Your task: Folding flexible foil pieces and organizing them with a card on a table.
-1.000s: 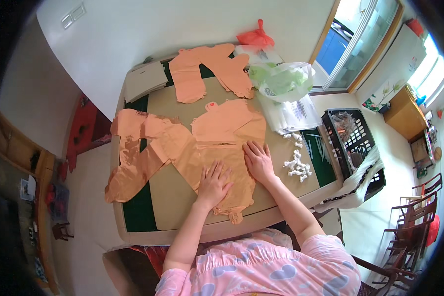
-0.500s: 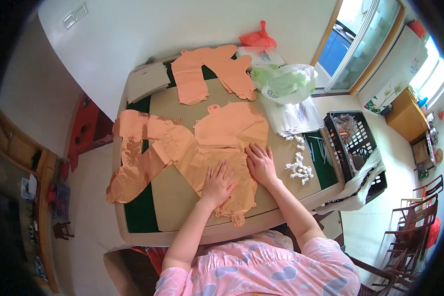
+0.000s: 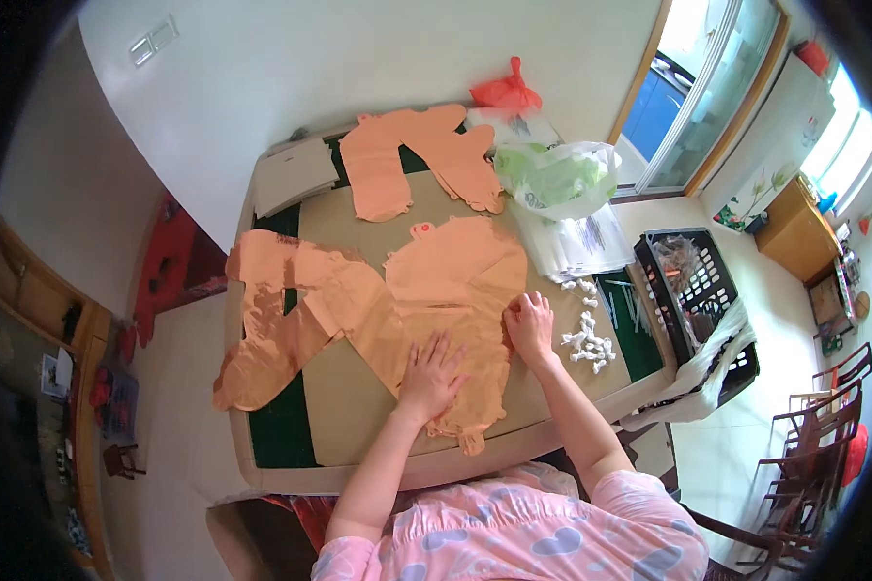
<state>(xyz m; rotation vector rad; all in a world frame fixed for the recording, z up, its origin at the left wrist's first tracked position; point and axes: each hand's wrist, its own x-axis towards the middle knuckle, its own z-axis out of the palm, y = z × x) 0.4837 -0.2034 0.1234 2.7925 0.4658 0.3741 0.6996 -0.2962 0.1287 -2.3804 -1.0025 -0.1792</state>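
Observation:
A flat, uninflated orange-copper foil balloon point(image 3: 460, 257) lies on the table in front of me. My left hand point(image 3: 433, 380) rests on its lower part, palm down with the fingers spread. At the right edge of this balloon, the fingers of my right hand point(image 3: 530, 329) are curled together in a pinch on the rim. More shiny copper foil point(image 3: 262, 334), creased and folded, spreads to the left and joins or overlaps the middle piece; I cannot tell which. Farther back lie other flat foil balloons point(image 3: 378, 179).
White tied bundles point(image 3: 588, 344) and pale sticks point(image 3: 635, 310) lie to the right. Behind them are clear plastic sleeves point(image 3: 576, 247) and a green-white plastic bag point(image 3: 562, 179). A red bag point(image 3: 507, 92) and grey card sheets point(image 3: 293, 176) sit at the back. A black crate point(image 3: 693, 257) stands beside the table.
My right hand has lifted from lying flat and drawn its fingers together at the balloon's right edge. My left hand stays on the foil. The view has shifted slightly.

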